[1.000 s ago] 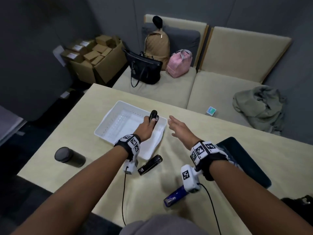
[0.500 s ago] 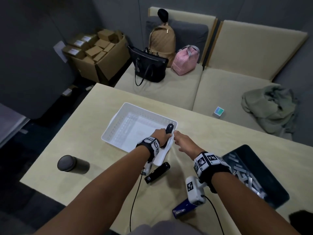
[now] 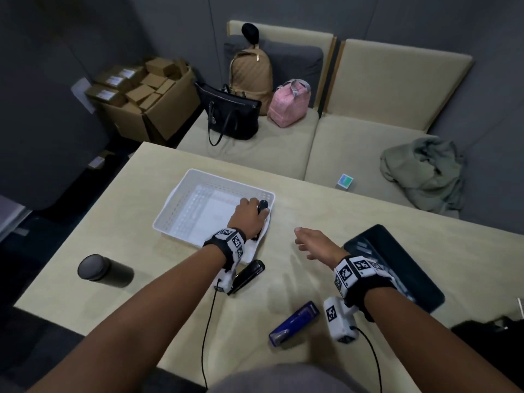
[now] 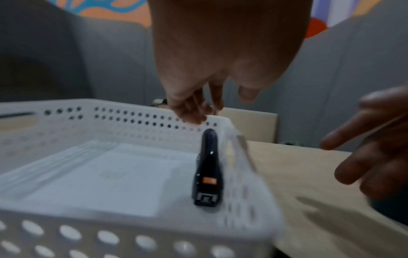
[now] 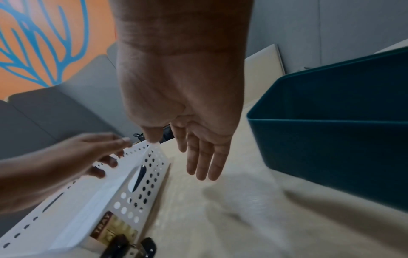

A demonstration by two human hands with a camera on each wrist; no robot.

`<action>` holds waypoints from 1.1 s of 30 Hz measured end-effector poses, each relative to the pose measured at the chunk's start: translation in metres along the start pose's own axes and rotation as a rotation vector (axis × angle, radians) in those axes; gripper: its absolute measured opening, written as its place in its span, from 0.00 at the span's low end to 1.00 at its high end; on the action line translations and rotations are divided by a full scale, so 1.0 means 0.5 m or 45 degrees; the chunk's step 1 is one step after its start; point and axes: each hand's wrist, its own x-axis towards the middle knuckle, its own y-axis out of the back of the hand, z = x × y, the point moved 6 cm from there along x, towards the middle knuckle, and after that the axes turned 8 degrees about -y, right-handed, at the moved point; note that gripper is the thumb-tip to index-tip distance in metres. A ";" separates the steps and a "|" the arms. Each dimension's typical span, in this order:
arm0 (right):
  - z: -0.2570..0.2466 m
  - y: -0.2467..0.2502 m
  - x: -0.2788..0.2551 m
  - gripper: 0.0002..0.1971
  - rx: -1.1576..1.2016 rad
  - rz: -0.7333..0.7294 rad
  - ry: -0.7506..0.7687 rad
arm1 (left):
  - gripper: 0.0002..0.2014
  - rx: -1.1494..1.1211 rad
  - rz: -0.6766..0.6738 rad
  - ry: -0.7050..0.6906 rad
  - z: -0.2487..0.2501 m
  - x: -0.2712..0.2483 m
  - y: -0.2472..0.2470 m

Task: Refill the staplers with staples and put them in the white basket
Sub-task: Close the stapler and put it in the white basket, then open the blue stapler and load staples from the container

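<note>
A white perforated basket (image 3: 181, 211) sits on the table. A black stapler (image 4: 207, 167) with an orange tab lies inside it against the right wall. My left hand (image 3: 246, 212) hovers just above that stapler with loose fingers (image 4: 189, 110) near the rim, holding nothing. My right hand (image 3: 310, 242) floats open and empty over the table, right of the basket, fingers straight (image 5: 198, 162). A second black stapler (image 3: 246, 276) lies on the table under my left wrist. A blue stapler (image 3: 295, 323) lies nearer me.
A dark teal tray (image 3: 408, 256) holding staple strips stands at the right, close to my right wrist. A black cylinder (image 3: 99, 269) stands at the table's left front. Beyond the table is a sofa with bags (image 3: 235, 114) and a jacket (image 3: 422, 171).
My left hand lowered the black stapler into the basket's right side and let go of it. My right hand drew back from the basket's corner to the right.
</note>
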 end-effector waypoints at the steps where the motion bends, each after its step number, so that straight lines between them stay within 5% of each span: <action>1: 0.017 0.006 -0.002 0.26 -0.062 0.010 -0.013 | 0.19 0.016 0.085 -0.086 0.024 -0.017 0.013; 4: 0.067 0.017 -0.007 0.25 -0.300 0.022 -0.022 | 0.10 0.018 0.173 -0.362 0.106 -0.078 0.025; 7: 0.102 0.025 -0.013 0.22 -0.302 0.040 -0.025 | 0.09 0.106 -0.184 -0.621 0.183 -0.156 -0.038; 9: 0.119 0.032 -0.026 0.21 -0.220 0.047 -0.021 | 0.18 0.267 -0.499 -0.728 0.214 -0.218 -0.108; 12: 0.152 0.037 -0.049 0.19 -0.175 0.020 -0.010 | 0.36 0.618 -0.866 -0.699 0.205 -0.295 -0.209; 14: 0.181 0.036 -0.070 0.17 -0.215 -0.013 -0.001 | 0.32 0.745 -0.968 -0.709 0.202 -0.331 -0.250; 16: 0.209 0.035 -0.089 0.15 -0.326 -0.055 0.033 | 0.22 0.757 -0.975 -0.709 0.211 -0.342 -0.267; 21: 0.257 0.033 -0.117 0.16 -0.635 -0.146 0.095 | 0.29 0.708 -0.774 -0.834 0.273 -0.324 -0.261; 25: 0.269 0.047 -0.125 0.12 -0.400 -0.143 0.144 | 0.26 0.614 -0.636 -0.825 0.303 -0.308 -0.259; 33: 0.281 0.065 -0.127 0.10 -0.079 -0.081 0.229 | 0.23 0.534 -0.622 -0.835 0.310 -0.292 -0.248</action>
